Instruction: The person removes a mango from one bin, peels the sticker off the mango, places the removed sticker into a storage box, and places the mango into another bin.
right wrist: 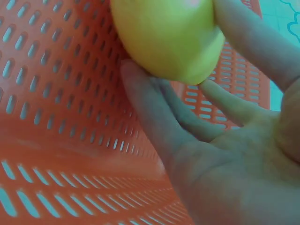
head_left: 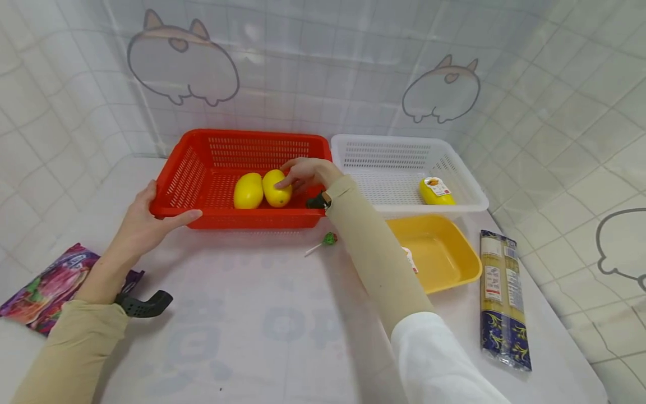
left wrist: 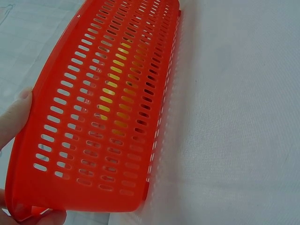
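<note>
Yellow fruit (head_left: 278, 193) pinched in right hand (head_left: 306, 171), lollipop (head_left: 330, 238) just out front. Left hand (head_left: 143, 224) grips the red basket (head_left: 252, 220), second fruit (head_left: 248, 192) inside too.

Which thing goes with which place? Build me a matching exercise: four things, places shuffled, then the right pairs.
Things
1. Left hand
2. Right hand
3. Lollipop
4. Long packet

Places
A. On the table, right of the yellow tray
B. Around a yellow fruit
C. On the table, in front of the red basket
D. At the red basket's left end

Pairs: 1-D, 2-B, 3-C, 4-A
</note>
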Demonstrator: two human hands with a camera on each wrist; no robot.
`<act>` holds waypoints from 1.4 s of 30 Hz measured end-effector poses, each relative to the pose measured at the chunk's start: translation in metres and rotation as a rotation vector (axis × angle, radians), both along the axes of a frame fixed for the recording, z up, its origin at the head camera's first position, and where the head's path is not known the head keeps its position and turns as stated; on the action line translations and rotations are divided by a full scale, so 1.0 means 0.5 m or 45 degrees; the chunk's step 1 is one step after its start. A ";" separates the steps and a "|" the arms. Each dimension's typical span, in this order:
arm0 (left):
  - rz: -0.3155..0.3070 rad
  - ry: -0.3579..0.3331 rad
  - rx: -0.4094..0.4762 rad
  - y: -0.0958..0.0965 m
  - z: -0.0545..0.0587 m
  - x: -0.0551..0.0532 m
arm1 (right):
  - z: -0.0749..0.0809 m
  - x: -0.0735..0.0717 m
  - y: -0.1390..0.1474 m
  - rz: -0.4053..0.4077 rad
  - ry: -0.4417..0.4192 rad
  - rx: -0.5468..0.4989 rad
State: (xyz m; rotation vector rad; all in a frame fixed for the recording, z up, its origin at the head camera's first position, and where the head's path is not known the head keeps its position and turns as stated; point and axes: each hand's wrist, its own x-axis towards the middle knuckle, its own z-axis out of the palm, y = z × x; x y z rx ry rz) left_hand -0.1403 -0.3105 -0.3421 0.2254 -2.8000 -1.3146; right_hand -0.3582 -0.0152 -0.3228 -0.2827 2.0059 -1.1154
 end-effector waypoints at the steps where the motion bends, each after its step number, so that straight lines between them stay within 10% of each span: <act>1: 0.000 0.002 -0.003 0.000 0.001 0.000 | 0.000 0.000 0.000 0.014 0.010 0.010; 42: 0.004 0.003 -0.016 0.000 -0.007 -0.002 | -0.005 0.005 -0.003 0.157 0.038 -0.012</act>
